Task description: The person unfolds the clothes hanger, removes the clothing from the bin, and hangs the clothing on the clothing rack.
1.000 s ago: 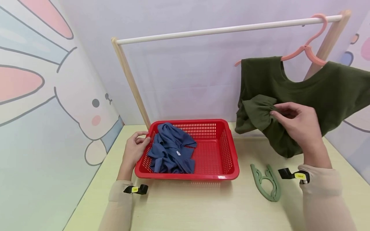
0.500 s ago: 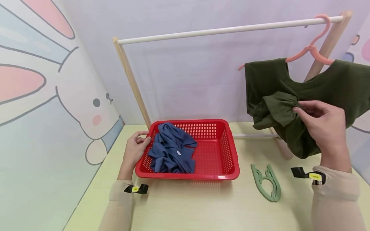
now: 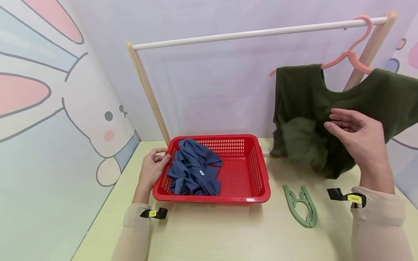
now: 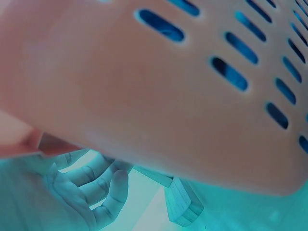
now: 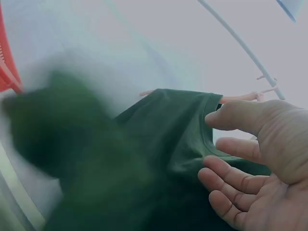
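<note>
Plainly, the green shirt [image 3: 311, 103] hangs neck-up.

I am at a table in a small walled-in corner with laundry things around me, though I can't tell whether it belongs to a home or a studio. A clothes rack [image 3: 248, 35] with a green shirt [image 3: 302, 98] on a pink hanger [image 3: 351, 54], and a red basket [image 3: 209, 199] of blue clothing [image 3: 196, 166] on the pale tabletop [image 3: 209, 232], suggest laundry. The cartoon rabbit [image 3: 93, 116] on the wall [image 3: 209, 98] lends a nursery look.
</note>
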A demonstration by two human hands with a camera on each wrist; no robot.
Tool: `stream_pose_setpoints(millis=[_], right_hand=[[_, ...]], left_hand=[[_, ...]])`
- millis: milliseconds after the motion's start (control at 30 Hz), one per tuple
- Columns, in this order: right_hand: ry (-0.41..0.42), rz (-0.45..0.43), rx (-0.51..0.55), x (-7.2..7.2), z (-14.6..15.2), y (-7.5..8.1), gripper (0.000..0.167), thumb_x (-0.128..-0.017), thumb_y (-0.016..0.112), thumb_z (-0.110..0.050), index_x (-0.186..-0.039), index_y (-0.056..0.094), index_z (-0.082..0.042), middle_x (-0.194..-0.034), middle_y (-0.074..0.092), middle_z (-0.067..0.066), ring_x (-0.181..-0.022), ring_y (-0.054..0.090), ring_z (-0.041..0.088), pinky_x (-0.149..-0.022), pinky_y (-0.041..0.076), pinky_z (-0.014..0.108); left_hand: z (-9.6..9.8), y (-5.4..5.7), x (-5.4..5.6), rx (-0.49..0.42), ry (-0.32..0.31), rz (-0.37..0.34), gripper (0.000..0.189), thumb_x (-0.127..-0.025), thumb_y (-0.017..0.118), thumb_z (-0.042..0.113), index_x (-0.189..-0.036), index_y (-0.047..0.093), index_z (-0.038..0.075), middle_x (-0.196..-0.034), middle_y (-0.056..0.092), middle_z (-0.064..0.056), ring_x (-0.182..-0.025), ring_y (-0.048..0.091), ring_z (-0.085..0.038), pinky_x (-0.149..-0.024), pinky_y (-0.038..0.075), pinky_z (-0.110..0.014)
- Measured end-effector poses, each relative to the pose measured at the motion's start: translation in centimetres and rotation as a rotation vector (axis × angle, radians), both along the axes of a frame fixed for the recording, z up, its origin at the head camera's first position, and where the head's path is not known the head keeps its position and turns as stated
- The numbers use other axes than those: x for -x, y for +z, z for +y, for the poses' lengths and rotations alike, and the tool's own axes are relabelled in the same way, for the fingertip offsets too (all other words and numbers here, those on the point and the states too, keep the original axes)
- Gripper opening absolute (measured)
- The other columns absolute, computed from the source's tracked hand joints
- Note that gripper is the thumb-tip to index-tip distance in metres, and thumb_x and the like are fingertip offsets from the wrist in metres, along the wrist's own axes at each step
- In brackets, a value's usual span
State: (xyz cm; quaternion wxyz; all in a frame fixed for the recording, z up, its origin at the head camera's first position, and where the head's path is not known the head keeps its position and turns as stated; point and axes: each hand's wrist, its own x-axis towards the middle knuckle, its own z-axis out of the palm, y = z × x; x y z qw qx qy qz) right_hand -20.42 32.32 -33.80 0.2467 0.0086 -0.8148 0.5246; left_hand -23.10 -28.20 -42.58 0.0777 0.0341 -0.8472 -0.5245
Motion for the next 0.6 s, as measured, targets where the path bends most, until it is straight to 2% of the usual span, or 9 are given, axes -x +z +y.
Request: stream_pose_setpoints(millis=[167,600], right_hand=[[0.011,-0.009,0.011,0.06,-0.08,0.02,0.054,-0.098,0.088,-0.014,-0.149,0.071,-0.009,-0.118,0.076,-0.021,-0.105,0.07,-0.006,-0.085,0.05,0.004],[0.018,-0.017,0.014,-0.07,-0.58,0.12,0.053,-0.099,0.087,-0.016,-0.149,0.07,-0.009,-0.118,0.076,-0.018,-0.104,0.069,-0.004,-0.085,0.05,0.004]], left_hand=[[0.02,0.06,0.0,0.008,0.001,-0.004,0.043,-0.111,0.072,0.033,-0.148,0.065,0.012,-0.117,0.08,-0.02,-0.094,0.076,-0.018,-0.084,0.062,-0.022],[0.01,0.03,-0.12,0.007,-0.002,-0.009,0.045,-0.11,0.073,0.034,-0.148,0.065,0.012,-0.116,0.08,-0.018,-0.093,0.075,-0.015,-0.081,0.06,-0.018]])
